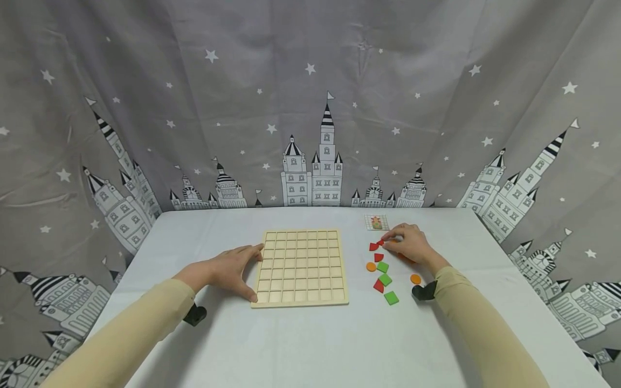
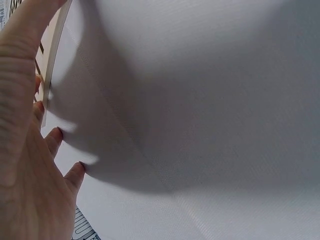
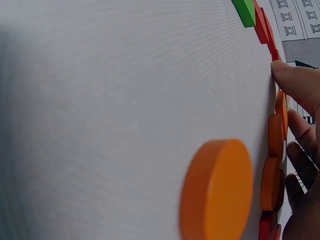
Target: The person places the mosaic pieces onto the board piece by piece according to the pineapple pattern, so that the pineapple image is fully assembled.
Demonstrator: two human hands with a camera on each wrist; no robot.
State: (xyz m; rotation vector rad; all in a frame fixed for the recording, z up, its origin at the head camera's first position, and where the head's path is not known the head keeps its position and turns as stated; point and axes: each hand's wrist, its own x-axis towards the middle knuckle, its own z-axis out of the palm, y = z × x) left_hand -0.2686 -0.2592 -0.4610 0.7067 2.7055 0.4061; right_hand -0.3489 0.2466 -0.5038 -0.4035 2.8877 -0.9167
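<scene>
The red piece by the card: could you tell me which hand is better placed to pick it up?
Right. The right hand already touches the red piece; the left hand rests at the board.

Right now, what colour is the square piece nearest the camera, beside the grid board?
Green: the square piece shows best in the head view.

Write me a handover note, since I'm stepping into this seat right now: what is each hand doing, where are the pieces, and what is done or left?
Left hand: open, fingers resting against the left edge of the wooden grid board.
Right hand: fingertips on a red piece at the top of the loose pieces.
Red, green and orange pieces lie right of the board; a small pattern card lies behind them.
Done: nothing; every cell is empty.
Left: all pieces.
</scene>
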